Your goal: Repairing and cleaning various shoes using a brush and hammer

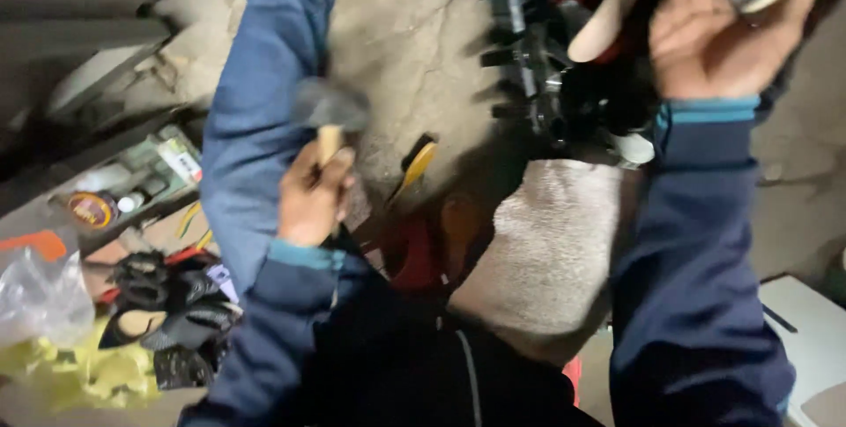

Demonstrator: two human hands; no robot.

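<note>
Both hands are busy: right hand (714,35) is up at the top, fingers curled round a dark shoe with a pale sole (617,13). Left hand (310,193) is fisted tight on a blurry wooden-handled hammer (330,118), lower down, well apart from it. Grey cloth (551,242) sits between the sleeves.

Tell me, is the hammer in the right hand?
No, the left hand grips the hammer by its wooden handle.

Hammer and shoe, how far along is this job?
Done: nothing finished shows through the blur. In hand: the left hand grips a raised hammer; the right hand holds what looks like a dark shoe. Left: cannot tell, though more dark footwear lies beside the person.
</note>
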